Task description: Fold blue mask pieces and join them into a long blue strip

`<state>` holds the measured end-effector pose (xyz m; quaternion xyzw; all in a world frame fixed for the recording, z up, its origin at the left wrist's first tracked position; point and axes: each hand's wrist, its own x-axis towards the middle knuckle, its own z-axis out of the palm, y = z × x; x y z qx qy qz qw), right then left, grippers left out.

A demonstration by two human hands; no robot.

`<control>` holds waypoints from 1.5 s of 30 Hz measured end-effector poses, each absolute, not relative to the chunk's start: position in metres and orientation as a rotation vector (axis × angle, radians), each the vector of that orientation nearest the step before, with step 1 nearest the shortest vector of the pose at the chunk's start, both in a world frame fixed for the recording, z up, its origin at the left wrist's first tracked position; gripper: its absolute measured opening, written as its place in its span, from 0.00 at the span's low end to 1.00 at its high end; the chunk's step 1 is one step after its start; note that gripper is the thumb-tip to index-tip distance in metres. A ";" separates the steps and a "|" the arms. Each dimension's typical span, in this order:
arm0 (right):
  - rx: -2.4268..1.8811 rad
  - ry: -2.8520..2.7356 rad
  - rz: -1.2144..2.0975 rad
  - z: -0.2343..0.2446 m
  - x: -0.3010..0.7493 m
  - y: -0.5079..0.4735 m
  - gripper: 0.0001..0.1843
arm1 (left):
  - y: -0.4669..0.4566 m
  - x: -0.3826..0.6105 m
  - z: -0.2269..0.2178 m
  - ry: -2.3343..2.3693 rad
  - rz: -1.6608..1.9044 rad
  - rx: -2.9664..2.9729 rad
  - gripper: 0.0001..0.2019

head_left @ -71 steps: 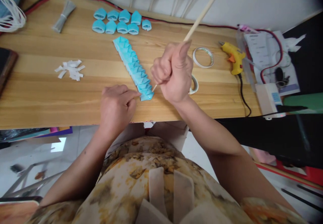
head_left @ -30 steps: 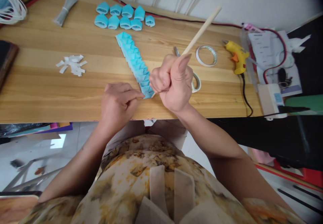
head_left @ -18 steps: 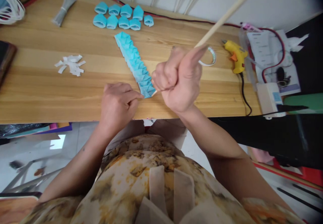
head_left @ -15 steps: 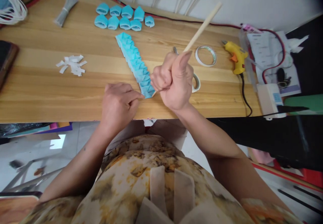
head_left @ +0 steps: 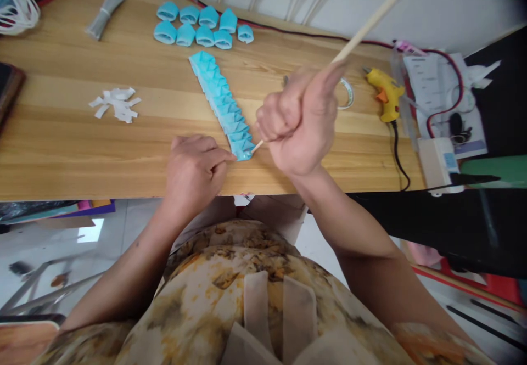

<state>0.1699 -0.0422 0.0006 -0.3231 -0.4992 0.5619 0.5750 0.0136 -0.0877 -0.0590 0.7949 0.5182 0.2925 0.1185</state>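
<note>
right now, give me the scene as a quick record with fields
left hand: curled, fingertips on near end of strip
right hand: fist around stick, tip by that same end
strip: blue, folded, lying flat on table
far edge: rolls, blue
left side: paper scraps
right side: glue gun

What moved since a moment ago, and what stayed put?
The right hand shifted right and a little up, tipping the wooden stick it grips further right; the stick's top now leaves the picture. Its lower tip stays at the near end of the blue paper strip, where the left hand keeps pinching. The blue paper rolls and glue gun lie unchanged.
</note>
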 end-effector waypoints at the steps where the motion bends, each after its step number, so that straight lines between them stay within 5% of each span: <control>1: -0.802 -1.178 1.301 0.007 0.172 -0.041 0.37 | -0.088 0.014 -0.059 1.513 0.858 2.322 0.18; 26: -0.731 -1.177 1.228 -0.033 0.149 -0.020 0.37 | -0.089 0.012 -0.055 1.462 1.036 2.059 0.17; 45: -0.736 -1.233 1.336 -0.016 0.147 -0.027 0.36 | -0.086 0.016 -0.059 1.627 0.854 2.257 0.17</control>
